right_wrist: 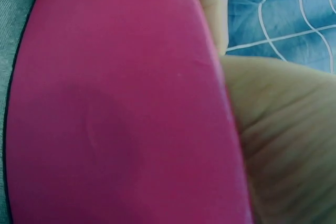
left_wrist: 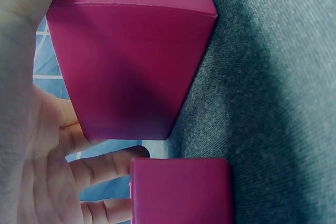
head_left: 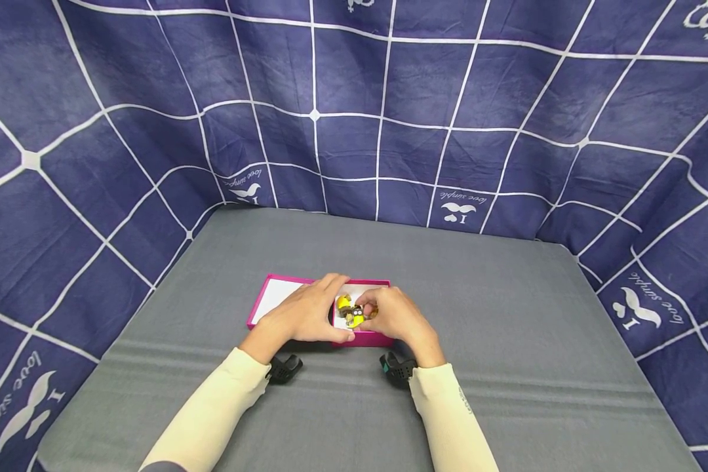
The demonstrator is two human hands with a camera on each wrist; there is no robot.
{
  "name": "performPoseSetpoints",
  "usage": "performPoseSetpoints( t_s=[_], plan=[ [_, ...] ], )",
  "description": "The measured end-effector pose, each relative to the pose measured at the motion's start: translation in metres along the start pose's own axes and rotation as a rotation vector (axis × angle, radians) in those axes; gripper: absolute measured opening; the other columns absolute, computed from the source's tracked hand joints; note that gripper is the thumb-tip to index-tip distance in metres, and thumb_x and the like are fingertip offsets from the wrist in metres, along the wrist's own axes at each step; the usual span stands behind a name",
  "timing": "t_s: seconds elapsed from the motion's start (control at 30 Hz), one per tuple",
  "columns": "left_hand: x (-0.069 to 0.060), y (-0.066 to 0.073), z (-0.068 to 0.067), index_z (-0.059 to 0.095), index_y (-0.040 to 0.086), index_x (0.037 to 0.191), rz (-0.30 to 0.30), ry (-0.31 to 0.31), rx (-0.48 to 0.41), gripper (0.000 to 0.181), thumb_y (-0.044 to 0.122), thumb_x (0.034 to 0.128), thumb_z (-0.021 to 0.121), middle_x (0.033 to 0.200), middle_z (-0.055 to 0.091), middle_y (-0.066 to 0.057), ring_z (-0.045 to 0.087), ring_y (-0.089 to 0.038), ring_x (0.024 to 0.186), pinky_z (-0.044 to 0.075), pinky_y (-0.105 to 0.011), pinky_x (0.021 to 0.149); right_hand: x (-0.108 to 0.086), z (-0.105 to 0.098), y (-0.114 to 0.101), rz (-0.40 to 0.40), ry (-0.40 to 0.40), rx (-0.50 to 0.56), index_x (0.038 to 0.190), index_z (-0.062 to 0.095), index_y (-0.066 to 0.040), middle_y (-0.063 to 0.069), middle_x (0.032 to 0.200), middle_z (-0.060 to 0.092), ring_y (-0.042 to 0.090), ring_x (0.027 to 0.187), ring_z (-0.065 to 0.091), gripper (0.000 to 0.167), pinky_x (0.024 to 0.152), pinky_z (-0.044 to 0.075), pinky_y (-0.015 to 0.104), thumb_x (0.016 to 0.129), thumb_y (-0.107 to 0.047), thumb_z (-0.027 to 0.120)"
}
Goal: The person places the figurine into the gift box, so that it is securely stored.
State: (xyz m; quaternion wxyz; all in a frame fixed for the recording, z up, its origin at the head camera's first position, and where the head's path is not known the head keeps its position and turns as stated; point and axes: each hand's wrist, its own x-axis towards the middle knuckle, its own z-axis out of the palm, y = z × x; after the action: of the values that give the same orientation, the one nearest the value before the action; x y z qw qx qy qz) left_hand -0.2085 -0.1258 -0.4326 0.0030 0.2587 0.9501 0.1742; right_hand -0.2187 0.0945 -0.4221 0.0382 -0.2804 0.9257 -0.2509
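A pink box (head_left: 366, 339) with a white inside stands open-topped on the grey surface. My left hand (head_left: 307, 311) holds it at its left end, thumb at the near wall and fingers reaching toward the far one. The left wrist view shows the thumb on the box's edge (left_wrist: 131, 66). Small yellow-and-brown figurines lie inside, one yellow figurine (head_left: 344, 302) at the left and a yellow figurine with white eyes (head_left: 357, 318) nearer. My right hand (head_left: 392, 318) reaches in over the right wall, its curled fingers pinching a figurine that they partly hide. In the right wrist view, the box wall (right_wrist: 121, 103) blocks the contents.
A pink box lid (head_left: 276, 295) with a white inside lies left of the box, partly under my left hand. Grey cloth (head_left: 478, 301) covers the table. A blue curtain with white lines (head_left: 354, 78) hangs behind and along both sides.
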Motion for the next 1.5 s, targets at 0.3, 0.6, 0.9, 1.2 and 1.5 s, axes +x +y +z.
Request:
performPoseSetpoints(
  t_s=[0.3, 0.6, 0.9, 1.2, 1.5],
  plan=[
    [0.000, 0.000, 0.000, 0.034, 0.023, 0.153, -0.002, -0.007, 0.004, 0.108, 0.078, 0.0667, 0.069, 0.148, 0.045, 0.006, 0.055, -0.013, 0.124, 0.047, -0.041, 0.104, -0.002, -0.004, 0.003, -0.071, -0.004, 0.116, 0.104, 0.076, -0.012, -0.010, 0.073, 0.068, 0.002, 0.067, 0.061, 0.033, 0.070, 0.050, 0.023, 0.075, -0.020, 0.089],
    [0.000, -0.001, -0.001, 0.033, 0.024, 0.154, -0.015, -0.015, 0.009, 0.109, 0.079, 0.0662, 0.068, 0.149, 0.044, 0.006, 0.054, -0.014, 0.124, 0.046, -0.043, 0.106, -0.003, -0.008, 0.001, -0.081, -0.013, 0.119, 0.104, 0.075, -0.013, -0.009, 0.073, 0.067, 0.007, 0.069, 0.063, 0.031, 0.067, 0.050, 0.024, 0.077, -0.022, 0.088],
    [0.000, -0.001, -0.002, 0.034, 0.024, 0.153, -0.003, -0.014, 0.040, 0.109, 0.081, 0.0655, 0.068, 0.149, 0.044, 0.005, 0.053, -0.020, 0.124, 0.045, -0.046, 0.105, -0.004, -0.014, -0.004, -0.071, 0.031, 0.127, 0.101, 0.074, -0.012, -0.010, 0.076, 0.068, 0.015, 0.074, 0.066, 0.031, 0.067, 0.049, 0.026, 0.078, -0.027, 0.087],
    [-0.001, 0.003, -0.003, 0.034, 0.023, 0.154, 0.002, -0.015, 0.122, 0.115, 0.089, 0.0637, 0.063, 0.150, 0.045, 0.004, 0.049, -0.020, 0.129, 0.042, -0.051, 0.107, -0.008, -0.021, -0.009, -0.102, 0.091, 0.104, 0.103, 0.074, -0.014, -0.013, 0.077, 0.067, 0.006, 0.056, 0.053, 0.031, 0.054, 0.043, 0.023, 0.080, -0.031, 0.085],
    [-0.004, -0.001, -0.010, 0.025, 0.020, 0.159, 0.011, -0.036, 0.111, 0.124, 0.093, 0.0644, 0.058, 0.158, 0.035, -0.002, 0.044, -0.026, 0.137, 0.038, -0.056, 0.112, -0.007, -0.022, -0.016, -0.136, 0.158, 0.123, 0.106, 0.074, -0.018, -0.010, 0.081, 0.066, 0.008, 0.065, 0.055, 0.027, 0.061, 0.047, 0.023, 0.083, -0.028, 0.082]
  ],
)
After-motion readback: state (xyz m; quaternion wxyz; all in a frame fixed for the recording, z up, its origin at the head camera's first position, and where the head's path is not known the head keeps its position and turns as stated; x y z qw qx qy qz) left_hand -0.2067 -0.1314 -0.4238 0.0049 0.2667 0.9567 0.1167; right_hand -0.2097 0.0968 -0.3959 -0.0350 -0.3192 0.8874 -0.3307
